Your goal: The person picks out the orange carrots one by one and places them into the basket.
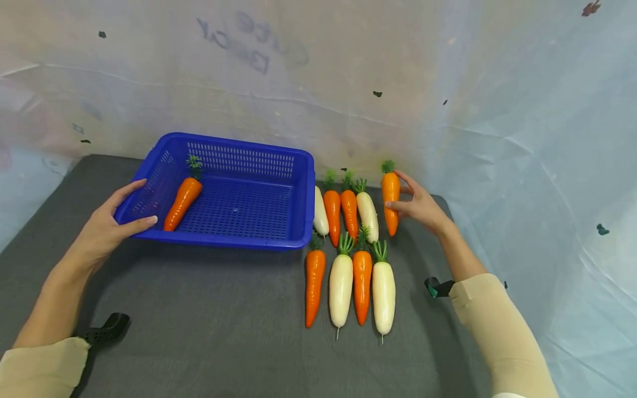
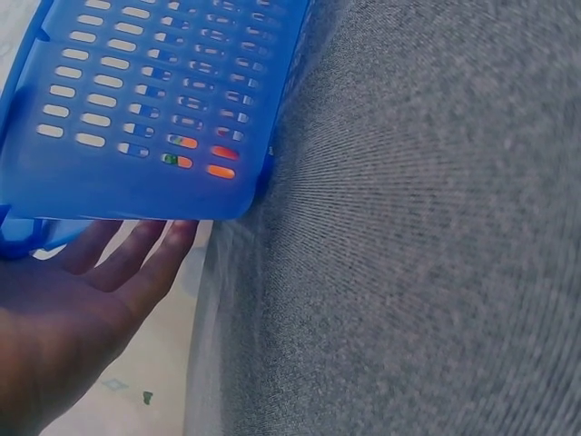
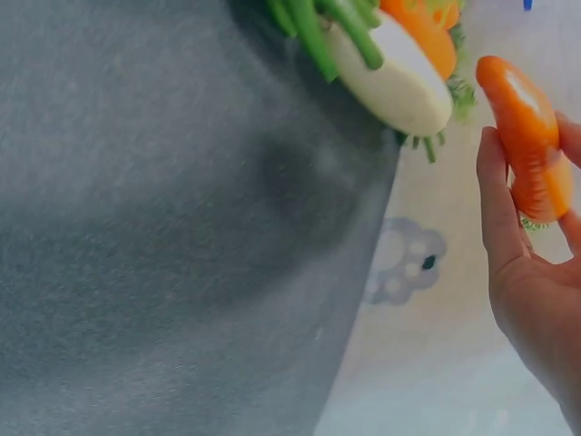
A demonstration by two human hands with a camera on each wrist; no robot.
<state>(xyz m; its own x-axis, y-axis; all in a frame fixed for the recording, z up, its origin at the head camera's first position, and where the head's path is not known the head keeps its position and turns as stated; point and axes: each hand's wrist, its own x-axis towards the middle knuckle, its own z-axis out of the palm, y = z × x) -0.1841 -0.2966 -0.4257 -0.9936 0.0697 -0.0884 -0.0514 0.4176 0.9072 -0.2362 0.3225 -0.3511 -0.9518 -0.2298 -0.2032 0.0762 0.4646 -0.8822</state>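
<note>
My left hand [image 1: 106, 224] grips the left end of a blue plastic basket [image 1: 224, 239], thumb over the near rim and fingers along the left side. In the left wrist view the fingers reach behind the slotted basket wall [image 2: 136, 191]. One orange carrot [image 1: 183, 202] with a green top lies slanted inside, at the basket's left. My right hand [image 1: 418, 204] holds another carrot [image 1: 391, 193] between thumb and fingers, its leafy end pointing away. The right wrist view shows this carrot [image 3: 526, 136] held beyond the table edge as seen there.
Right of the basket, carrots [image 1: 314, 284] and white radishes [image 1: 340, 287] lie in two rows on the grey table [image 1: 214, 331]. The basket partly covers one white radish [image 1: 320, 213]. Behind the table hangs a pale sheet [image 1: 338, 66], close to its back edge.
</note>
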